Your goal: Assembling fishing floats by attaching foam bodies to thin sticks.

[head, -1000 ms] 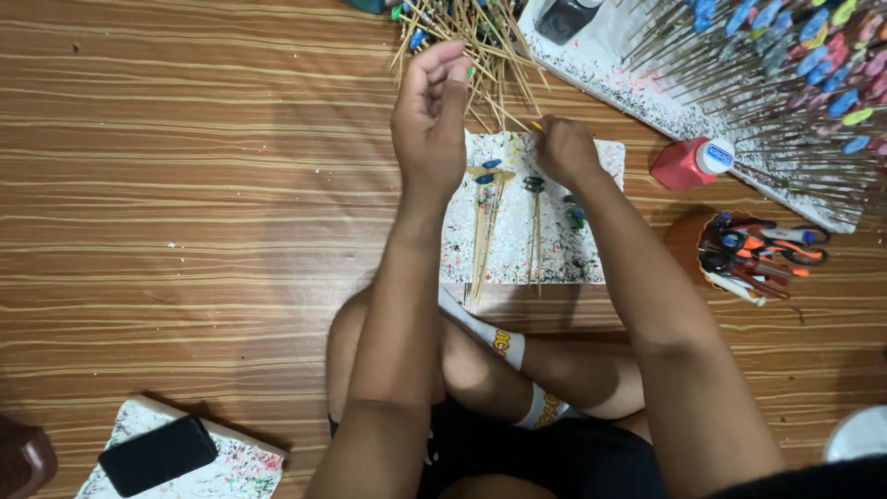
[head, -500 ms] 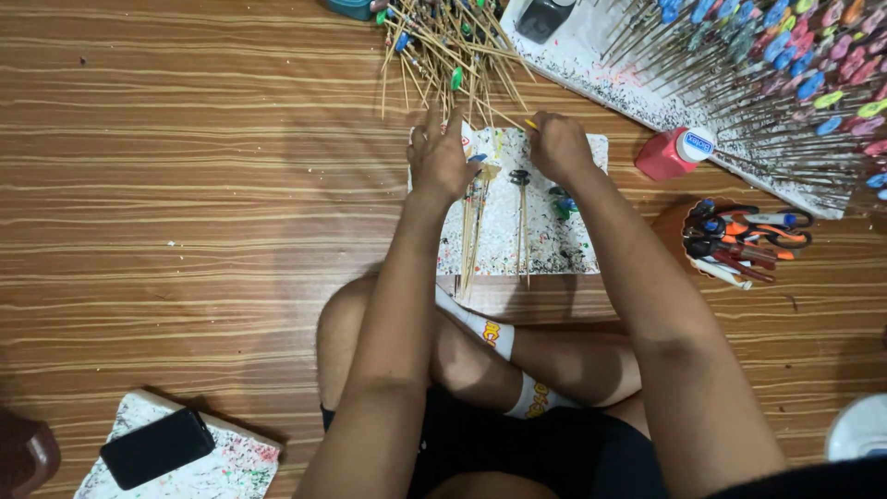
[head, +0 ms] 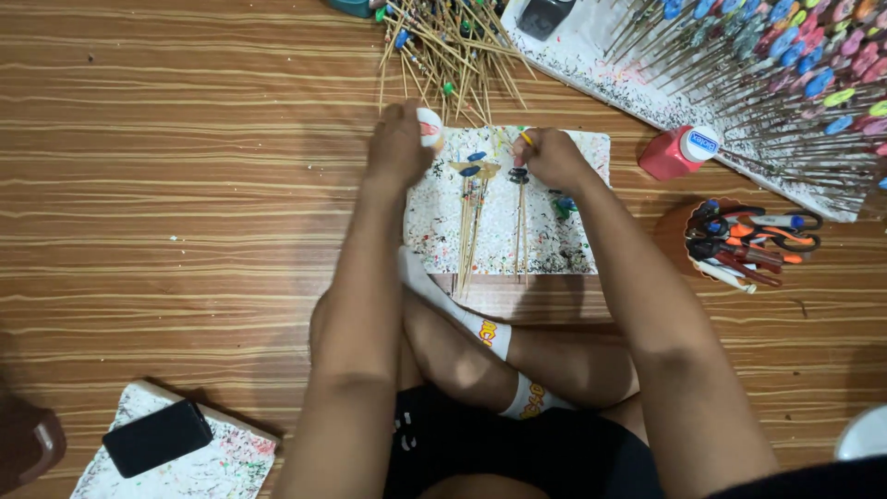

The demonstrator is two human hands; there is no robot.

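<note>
My left hand [head: 397, 148] rests at the upper left corner of a white paint-speckled board [head: 443, 231] and is closed on a small white round object [head: 429, 127] with an orange mark. At the board's top edge my right hand [head: 554, 159] pinches a thin stick with a yellow tip [head: 525, 139]. Several thin wooden sticks with blue and dark tips [head: 473, 212] lie lengthwise on the board between my hands. A loose pile of bare and tipped sticks [head: 453, 51] lies just beyond the board. I sit cross-legged on the wooden floor behind the board.
A red bottle with a white cap [head: 679, 152] lies to the right of the board. Near it stands a cup of scissors and pens [head: 748, 236]. A large white board [head: 591, 55] bears several sticks with coloured tips [head: 795, 65]. At bottom left a black phone [head: 157, 436] lies on another speckled board [head: 222, 467].
My left hand has come down from the stick pile to the board's upper left corner and now holds the small white object. My right hand stays at the board's top edge.
</note>
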